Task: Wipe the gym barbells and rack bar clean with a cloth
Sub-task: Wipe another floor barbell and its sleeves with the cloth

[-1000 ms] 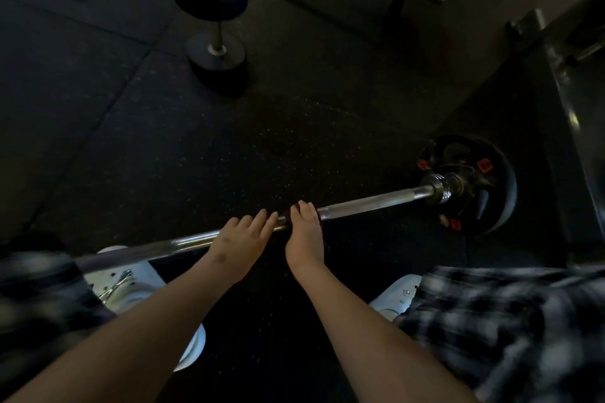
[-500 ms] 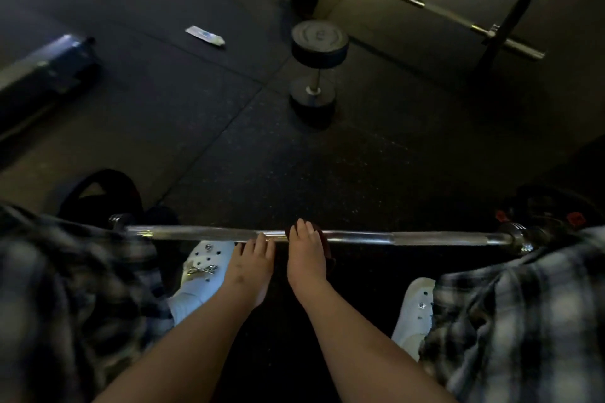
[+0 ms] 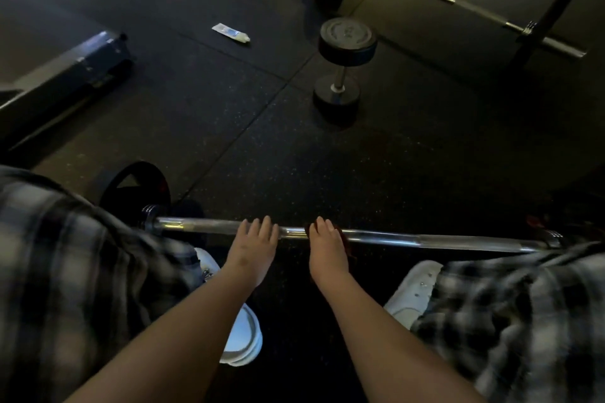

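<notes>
One view only — a wide-angle camera on the person's head, tipped steeply forward and down. It sits close over both forearms and the near barbell (image 3: 376,235), which crosses the lower frame. Beyond — the dark rubber floor (image 3: 262,127) stretches away, bending at the corners.

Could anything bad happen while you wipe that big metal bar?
Maybe. The barbell lies right in front of the white shoes, so it might roll onto toes. Only a bit of dark red cloth shows under the right hand, so it may slip out. The left hand rests bare on the metal.
</notes>
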